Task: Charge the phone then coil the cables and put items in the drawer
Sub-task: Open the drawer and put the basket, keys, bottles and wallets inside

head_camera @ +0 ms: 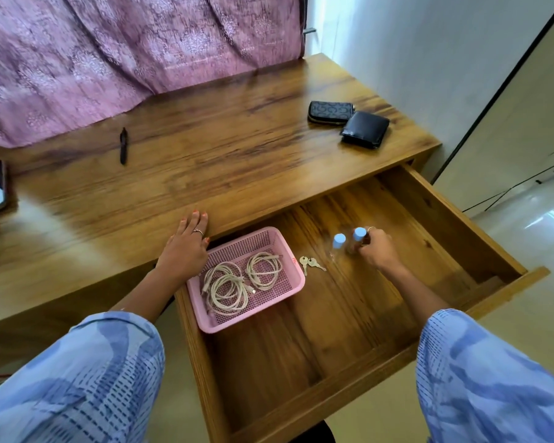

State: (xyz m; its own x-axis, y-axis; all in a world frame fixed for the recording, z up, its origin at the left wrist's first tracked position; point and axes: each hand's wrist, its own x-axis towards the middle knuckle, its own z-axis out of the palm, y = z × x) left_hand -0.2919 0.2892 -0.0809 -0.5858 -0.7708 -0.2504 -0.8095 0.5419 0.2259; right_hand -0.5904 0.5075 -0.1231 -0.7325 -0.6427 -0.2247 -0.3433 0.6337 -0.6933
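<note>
Sleeves frame the drawer; her left hand lies flat on the desk, right hand gripping a bottle.

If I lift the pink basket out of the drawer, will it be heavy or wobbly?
Probably light: the pink basket looks like thin mesh plastic holding only the coiled cables. It likely keeps its shape, since the rim looks solid. The cables lie loose in it, so they might slide or uncoil if you tilt it.
</note>
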